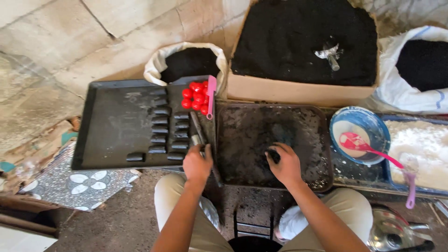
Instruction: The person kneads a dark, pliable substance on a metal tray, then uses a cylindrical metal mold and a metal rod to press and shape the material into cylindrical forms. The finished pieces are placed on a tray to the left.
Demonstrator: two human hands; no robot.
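My left hand (198, 163) grips a dark metal tube (198, 129) that lies slanted across the edge between two trays. My right hand (284, 164) presses a black lump (274, 154) onto the dirty square tray (242, 122) in front of me. On the long black tray (112, 126) to the left lie several short black moulded pieces (160, 131) in two rows. A heap of small red caps (196, 96) sits at that tray's far right corner beside a pink scoop (211, 95).
A cardboard box of black powder (303, 42) with a metal scoop (329, 53) stands behind. White sacks of black powder (189, 60) (422, 63) flank it. At right are a blue bowl (359, 132) with a pink spoon (368, 147) and white powder (422, 144).
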